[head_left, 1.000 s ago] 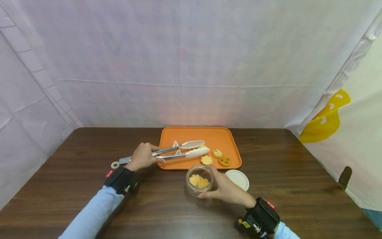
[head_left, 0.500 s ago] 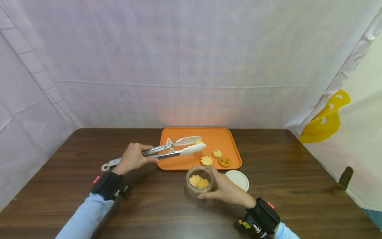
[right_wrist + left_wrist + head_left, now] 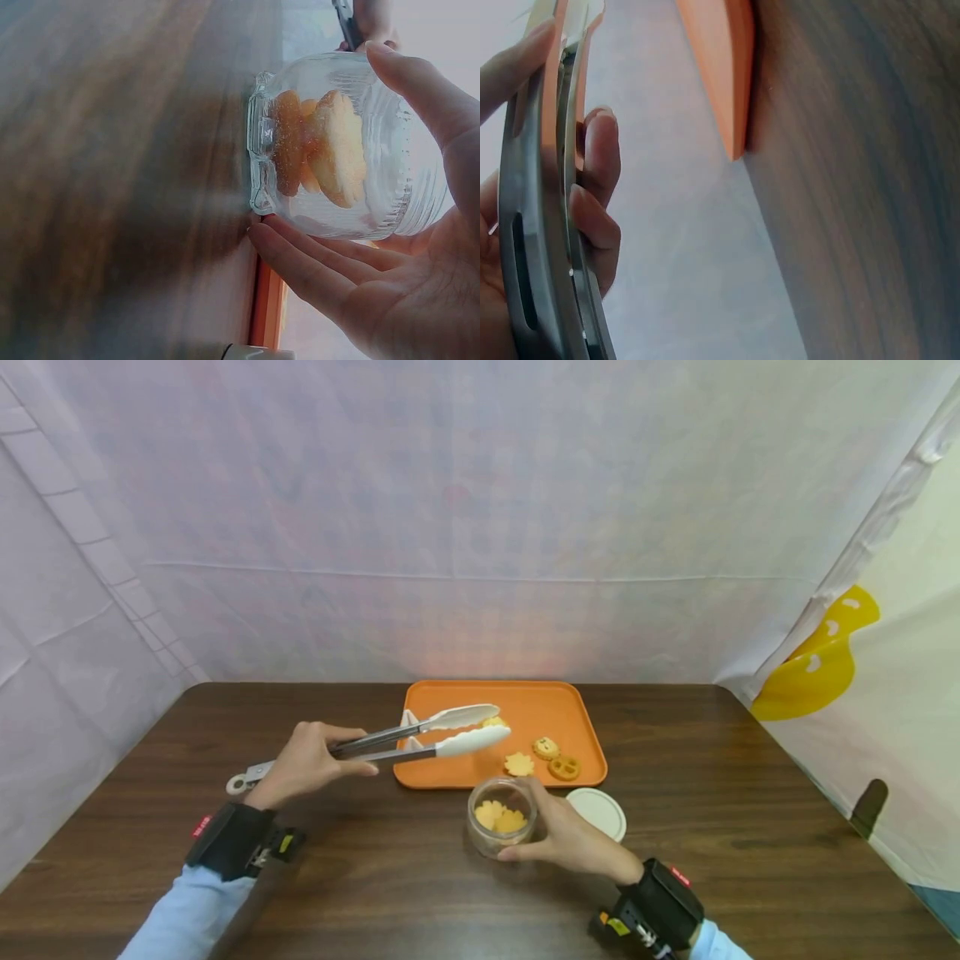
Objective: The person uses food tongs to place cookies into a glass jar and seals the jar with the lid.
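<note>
left hand [image 3: 311, 762] grips white-tipped steel tongs [image 3: 467, 742] — right hand [image 3: 566, 837] curls round a glass jar [image 3: 379, 150]

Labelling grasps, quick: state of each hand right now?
Left hand: closed, holding the tongs.
Right hand: closed round the glass jar, holding it.

In the head view, soft, even light is spread; a pinkish glow is cast on the cloth [image 3: 495, 610] just behind the tray [image 3: 543, 706], a pale sheen on the table [image 3: 420, 902] well in front of it. Shapes far out from the tray are stretched by the wide lens. In the left wrist view, the wood beside the tray is dimmed and softened. In the right wrist view, the table beside the tray is blurred, while highlights are caught by the jar [image 3: 382, 161].
</note>
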Demonstrator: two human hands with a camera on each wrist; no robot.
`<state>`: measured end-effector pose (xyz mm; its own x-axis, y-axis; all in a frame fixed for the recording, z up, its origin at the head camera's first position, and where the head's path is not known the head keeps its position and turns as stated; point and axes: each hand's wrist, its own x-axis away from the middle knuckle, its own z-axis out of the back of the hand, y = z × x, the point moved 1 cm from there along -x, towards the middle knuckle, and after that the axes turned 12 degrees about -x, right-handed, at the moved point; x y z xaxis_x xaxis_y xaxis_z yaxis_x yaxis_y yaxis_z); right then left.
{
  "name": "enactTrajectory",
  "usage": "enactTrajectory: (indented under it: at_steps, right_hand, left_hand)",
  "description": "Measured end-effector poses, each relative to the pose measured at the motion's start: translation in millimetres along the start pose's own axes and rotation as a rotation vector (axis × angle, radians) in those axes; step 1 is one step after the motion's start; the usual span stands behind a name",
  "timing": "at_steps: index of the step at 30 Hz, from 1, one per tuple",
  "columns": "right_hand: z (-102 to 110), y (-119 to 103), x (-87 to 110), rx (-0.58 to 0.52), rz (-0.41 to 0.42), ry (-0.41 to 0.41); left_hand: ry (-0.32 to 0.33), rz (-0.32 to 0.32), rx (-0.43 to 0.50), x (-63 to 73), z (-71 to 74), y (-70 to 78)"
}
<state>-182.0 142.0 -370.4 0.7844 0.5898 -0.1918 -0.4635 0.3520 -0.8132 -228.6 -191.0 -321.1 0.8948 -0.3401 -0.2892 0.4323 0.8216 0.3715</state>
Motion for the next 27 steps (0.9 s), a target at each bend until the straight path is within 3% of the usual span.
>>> enactTrajectory:
  at_steps: [8,18,27]
  right_hand:
    - [0.4,0.3,0.9,-0.006,-0.016,-0.016]
    - [0.2,-1.0,0.5,-0.008,-0.026,-0.019]
    - [0.7,-1.4,0.0,0.020,-0.022,-0.011]
  left_hand:
    - [0.033,-0.080,0.028,9.8,8.9,-3.4]
    - [0.005,-0.098,0.042,18.6,15.6,-2.7]
    - [0.007,-0.161,0.064,23.6,21.4,-2.5]
